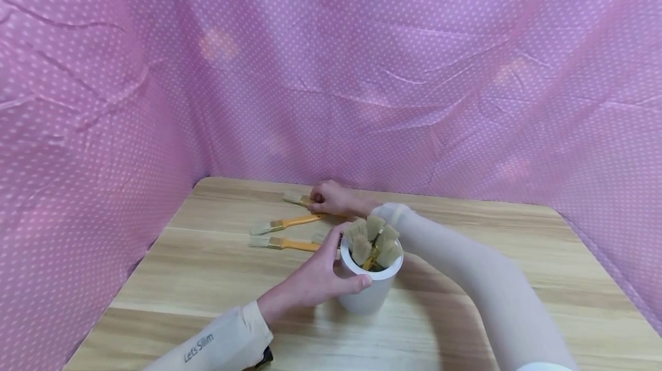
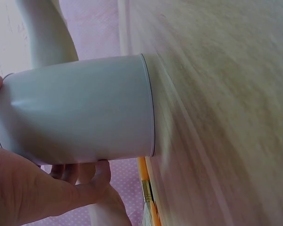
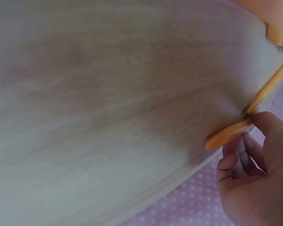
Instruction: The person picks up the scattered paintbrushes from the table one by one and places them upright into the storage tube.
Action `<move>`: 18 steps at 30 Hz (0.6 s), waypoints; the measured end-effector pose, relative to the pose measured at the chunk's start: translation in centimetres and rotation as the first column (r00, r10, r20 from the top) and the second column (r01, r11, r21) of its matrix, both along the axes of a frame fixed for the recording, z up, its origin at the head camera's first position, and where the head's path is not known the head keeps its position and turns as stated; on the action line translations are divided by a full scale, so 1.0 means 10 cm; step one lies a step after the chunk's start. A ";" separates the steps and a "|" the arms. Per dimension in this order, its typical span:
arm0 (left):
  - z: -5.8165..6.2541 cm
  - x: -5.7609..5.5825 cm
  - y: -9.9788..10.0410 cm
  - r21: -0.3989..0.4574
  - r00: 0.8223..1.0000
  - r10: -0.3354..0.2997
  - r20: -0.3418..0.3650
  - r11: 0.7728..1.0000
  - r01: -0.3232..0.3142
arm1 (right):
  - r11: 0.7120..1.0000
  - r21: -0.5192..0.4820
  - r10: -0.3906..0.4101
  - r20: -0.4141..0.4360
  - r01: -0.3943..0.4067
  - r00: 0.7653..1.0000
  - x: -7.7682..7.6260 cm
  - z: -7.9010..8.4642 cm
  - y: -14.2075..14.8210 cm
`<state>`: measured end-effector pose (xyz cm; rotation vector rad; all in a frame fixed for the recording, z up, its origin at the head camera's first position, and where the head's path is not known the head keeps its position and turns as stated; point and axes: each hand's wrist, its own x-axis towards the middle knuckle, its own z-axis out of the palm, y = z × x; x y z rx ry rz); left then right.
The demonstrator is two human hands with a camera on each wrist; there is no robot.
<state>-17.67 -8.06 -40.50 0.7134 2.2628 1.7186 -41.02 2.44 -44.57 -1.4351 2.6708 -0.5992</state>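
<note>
My left hand [image 1: 323, 276] holds a white cup [image 1: 364, 296] upright on the table, thumb on the near side and fingers round its left. Several flat paintbrushes [image 1: 388, 253] stand in the cup, bristles up. Toward the table's back edge, my right hand [image 1: 333, 197] pinches a paintbrush [image 1: 304, 201] with an orange handle and pale bristles pointing left. The right wrist view shows thumb and fingers on that brush's orange handle [image 3: 224, 135]. Nearer me lie a second paintbrush [image 1: 302, 220] and a third paintbrush [image 1: 295, 244]; between them and the cup, more bristles [image 1: 319, 238] are partly hidden by my left hand.
The light wood table [image 1: 207, 279] has pink dotted cloth [image 1: 331, 72] hanging behind it and at both sides. My right forearm [image 1: 460, 262] reaches past the cup's right side and behind it. A small black object [image 1: 265, 356] shows beneath my left sleeve.
</note>
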 end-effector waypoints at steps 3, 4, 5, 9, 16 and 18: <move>-0.01 0.01 0.02 0.013 1.000 -0.009 0.004 1.000 0.009 | 0.999 -0.045 -0.002 0.022 0.003 1.000 0.03 0.07 0.10; -0.01 0.01 0.02 0.014 1.000 -0.010 0.007 1.000 0.010 | 0.998 -0.059 -0.009 0.031 0.011 0.999 0.04 0.10 0.14; -0.01 0.01 0.02 0.014 1.000 -0.010 0.008 1.000 0.010 | 0.997 -0.078 -0.014 0.040 0.017 0.999 0.05 0.14 0.18; -0.02 0.00 0.03 0.002 1.000 -0.009 -0.005 1.000 0.009 | 0.989 -0.138 -0.046 0.101 0.060 0.994 0.13 0.37 0.34; -0.03 -0.01 0.02 0.007 1.000 -0.005 -0.008 1.000 0.005 | 0.970 -0.211 -0.090 0.141 0.119 0.986 0.41 0.90 0.64; -0.03 -0.01 0.02 0.006 1.000 -0.004 -0.002 1.000 0.004 | 0.962 -0.240 -0.096 0.139 0.128 0.986 0.52 1.04 0.74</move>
